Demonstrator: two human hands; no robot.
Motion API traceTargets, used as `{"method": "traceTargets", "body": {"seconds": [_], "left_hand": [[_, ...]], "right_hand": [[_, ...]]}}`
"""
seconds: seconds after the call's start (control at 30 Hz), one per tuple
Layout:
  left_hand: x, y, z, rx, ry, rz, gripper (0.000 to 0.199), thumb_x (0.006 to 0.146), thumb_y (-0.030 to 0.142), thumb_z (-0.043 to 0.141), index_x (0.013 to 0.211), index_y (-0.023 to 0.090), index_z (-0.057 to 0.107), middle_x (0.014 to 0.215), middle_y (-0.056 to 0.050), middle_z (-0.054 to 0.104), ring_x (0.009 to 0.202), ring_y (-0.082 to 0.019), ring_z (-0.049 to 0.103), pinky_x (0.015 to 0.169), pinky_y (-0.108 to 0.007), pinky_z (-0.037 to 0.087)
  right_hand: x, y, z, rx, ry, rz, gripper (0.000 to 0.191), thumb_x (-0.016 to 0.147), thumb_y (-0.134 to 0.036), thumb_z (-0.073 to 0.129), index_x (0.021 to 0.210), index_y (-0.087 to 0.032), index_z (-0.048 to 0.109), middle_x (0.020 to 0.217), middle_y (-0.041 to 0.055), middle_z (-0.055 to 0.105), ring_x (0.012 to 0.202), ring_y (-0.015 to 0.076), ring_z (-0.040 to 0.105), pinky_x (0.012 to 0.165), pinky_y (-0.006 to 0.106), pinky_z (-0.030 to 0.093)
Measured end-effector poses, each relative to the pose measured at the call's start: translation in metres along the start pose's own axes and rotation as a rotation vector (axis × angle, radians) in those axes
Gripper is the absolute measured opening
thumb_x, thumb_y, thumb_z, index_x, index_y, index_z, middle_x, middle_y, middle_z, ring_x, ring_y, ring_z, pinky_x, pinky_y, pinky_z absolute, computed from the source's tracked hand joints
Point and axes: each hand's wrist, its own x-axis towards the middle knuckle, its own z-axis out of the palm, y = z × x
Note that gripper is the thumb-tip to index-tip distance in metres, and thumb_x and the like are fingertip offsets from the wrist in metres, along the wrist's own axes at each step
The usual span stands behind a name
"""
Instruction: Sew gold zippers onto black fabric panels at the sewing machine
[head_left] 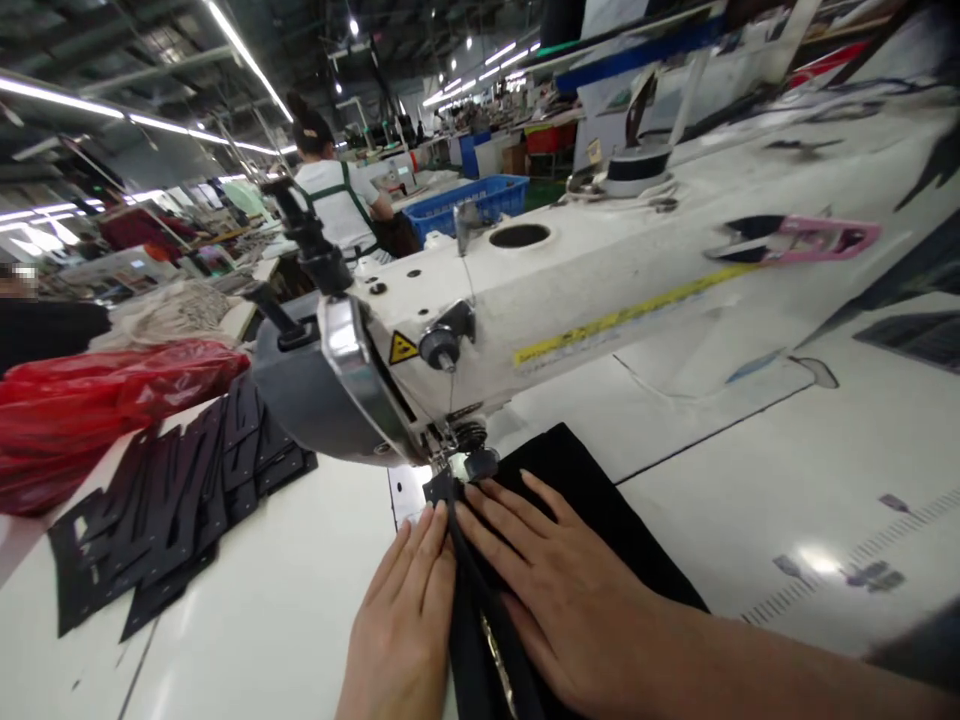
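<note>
A black fabric piece (592, 500) lies under the needle area of a white sewing machine (585, 290), with a folded strip and a shiny gold edge running toward me. My left hand (409, 610) rests flat on the strip's left side, fingers stretched toward the presser foot. Across the black fabric lies my right hand (555, 570), its fingers spread and pressing down just right of the strip. Both sets of fingertips are close to the needle area, and neither hand grips anything.
Dark cut pieces (180, 490) overlap on the left of the table beside a red plastic bag (97, 410). Pink-handled snips (810, 240) lie on the machine arm. Behind stand a blue basket (472, 205) and a person in a white shirt (334, 205).
</note>
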Motion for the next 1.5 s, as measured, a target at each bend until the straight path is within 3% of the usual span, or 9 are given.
{"method": "traceTargets", "body": {"seconds": [0.17,0.6,0.77,0.97,1.13,1.3,1.5], "left_hand": [[-0.003,-0.009,-0.001,-0.013,-0.019,-0.031,0.035,0.088,0.012,0.031,0.118,0.010,0.050,0.121,-0.014,0.056,0.113,-0.022,0.052,0.091,-0.034,0.049],[-0.011,-0.029,0.006,0.033,-0.071,0.053,0.040,0.080,0.013,0.034,0.118,0.014,0.047,0.115,-0.013,0.059,0.103,-0.024,0.057,0.081,-0.033,0.049],[-0.007,-0.028,0.003,0.037,-0.065,0.070,0.038,0.080,0.013,0.035,0.116,0.015,0.048,0.112,-0.011,0.061,0.102,-0.024,0.058,0.080,-0.034,0.049],[0.000,-0.019,-0.001,0.041,-0.087,0.039,0.037,0.080,0.013,0.034,0.114,0.016,0.049,0.119,-0.012,0.057,0.105,-0.025,0.056,0.082,-0.035,0.049],[-0.002,-0.016,0.000,0.016,-0.075,-0.024,0.042,0.079,0.013,0.035,0.120,0.015,0.044,0.118,-0.013,0.057,0.104,-0.025,0.056,0.083,-0.037,0.048],[-0.002,-0.019,-0.001,0.031,-0.088,0.000,0.041,0.078,0.014,0.036,0.118,0.014,0.046,0.115,-0.014,0.059,0.102,-0.026,0.058,0.082,-0.036,0.049],[0.004,-0.017,-0.001,0.056,-0.089,0.029,0.040,0.080,0.012,0.034,0.118,0.014,0.047,0.121,-0.013,0.056,0.106,-0.024,0.056,0.085,-0.036,0.048]], "right_hand": [[0.002,0.000,-0.006,0.068,-0.030,0.024,0.051,0.091,-0.030,0.033,0.141,-0.021,0.022,0.145,0.0111,0.025,0.133,0.0256,0.018,0.108,0.052,0.009],[0.000,0.004,-0.008,0.058,0.062,0.011,0.050,0.090,-0.032,0.038,0.137,-0.017,0.029,0.141,0.0162,0.029,0.131,0.0276,0.023,0.106,0.051,0.014],[-0.001,0.004,-0.006,0.042,0.083,0.006,0.051,0.090,-0.032,0.039,0.137,-0.016,0.029,0.139,0.0167,0.032,0.130,0.0285,0.025,0.105,0.052,0.016],[-0.001,0.003,-0.005,0.008,0.109,0.006,0.054,0.088,-0.031,0.039,0.135,-0.005,0.030,0.140,0.0178,0.031,0.130,0.0286,0.024,0.107,0.052,0.012],[-0.002,0.002,-0.008,0.038,0.099,0.003,0.051,0.090,-0.032,0.037,0.137,-0.014,0.029,0.140,0.0162,0.033,0.130,0.0276,0.026,0.105,0.052,0.017],[-0.003,0.003,-0.008,0.040,0.119,0.000,0.050,0.089,-0.031,0.040,0.136,-0.017,0.031,0.139,0.0164,0.034,0.129,0.0285,0.028,0.104,0.052,0.018],[-0.003,0.003,-0.004,-0.010,0.153,-0.004,0.053,0.089,-0.030,0.036,0.134,-0.001,0.031,0.139,0.0188,0.034,0.130,0.0281,0.025,0.107,0.051,0.014]]}}
